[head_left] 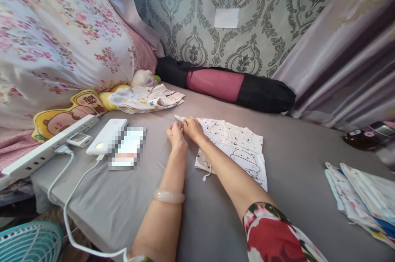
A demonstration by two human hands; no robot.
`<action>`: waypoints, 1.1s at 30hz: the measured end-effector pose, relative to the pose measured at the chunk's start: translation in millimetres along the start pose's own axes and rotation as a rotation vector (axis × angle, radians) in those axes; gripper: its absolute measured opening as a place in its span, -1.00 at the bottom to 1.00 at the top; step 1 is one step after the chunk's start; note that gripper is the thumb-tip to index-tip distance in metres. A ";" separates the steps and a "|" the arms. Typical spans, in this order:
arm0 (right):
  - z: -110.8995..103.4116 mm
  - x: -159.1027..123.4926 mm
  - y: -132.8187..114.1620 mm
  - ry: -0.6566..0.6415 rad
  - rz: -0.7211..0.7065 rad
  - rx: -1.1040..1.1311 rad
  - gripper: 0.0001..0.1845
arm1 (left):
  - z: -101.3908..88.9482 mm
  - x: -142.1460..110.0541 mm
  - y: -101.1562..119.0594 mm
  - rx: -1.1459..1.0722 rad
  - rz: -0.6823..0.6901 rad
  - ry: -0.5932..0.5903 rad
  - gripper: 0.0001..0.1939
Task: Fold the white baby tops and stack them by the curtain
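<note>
A small white baby garment, printed with little dark motifs and a cartoon animal, lies on the grey sheet. A thin white tie with a knotted end hangs from its lower left side. My left hand is closed in a pinch at the garment's far left corner. Right beside it, my right hand pinches the same edge with bent fingers. The fingertips partly hide the cloth between them. A pale bangle circles my left forearm.
Left lie a phone, a white power bank and a power strip with cables. Crumpled printed cloth lies farther back. A black and pink bag lines the wall. Folded clothes are stacked at right.
</note>
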State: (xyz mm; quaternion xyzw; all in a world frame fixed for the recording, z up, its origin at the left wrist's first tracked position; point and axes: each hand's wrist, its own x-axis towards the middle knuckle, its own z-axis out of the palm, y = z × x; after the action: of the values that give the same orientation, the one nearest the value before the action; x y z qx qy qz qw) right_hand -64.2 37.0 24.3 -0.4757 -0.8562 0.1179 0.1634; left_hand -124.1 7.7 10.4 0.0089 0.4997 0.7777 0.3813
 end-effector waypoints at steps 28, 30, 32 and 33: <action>-71.6 -28.0 59.0 -0.404 0.309 -0.121 -0.26 | 33.9 -13.5 5.8 -0.061 0.060 -0.604 -0.76; -75.2 -19.8 54.7 -0.461 0.384 -0.114 -0.16 | 36.7 -21.4 6.8 -0.055 0.059 -0.635 -0.78; -77.9 -11.6 51.5 -0.515 0.445 -0.108 -0.06 | 38.1 -26.2 6.8 -0.035 0.063 -0.647 -0.78; -78.9 -8.2 50.3 -0.539 0.456 -0.106 -0.02 | 38.4 -27.5 6.3 -0.028 0.064 -0.649 -0.78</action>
State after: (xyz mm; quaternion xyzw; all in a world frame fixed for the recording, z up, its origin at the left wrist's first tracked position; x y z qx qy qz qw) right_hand 9.8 59.8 77.4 -0.6141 -0.7454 0.2280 -0.1236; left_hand -93.1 19.4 44.6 0.2667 0.3407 0.7527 0.4962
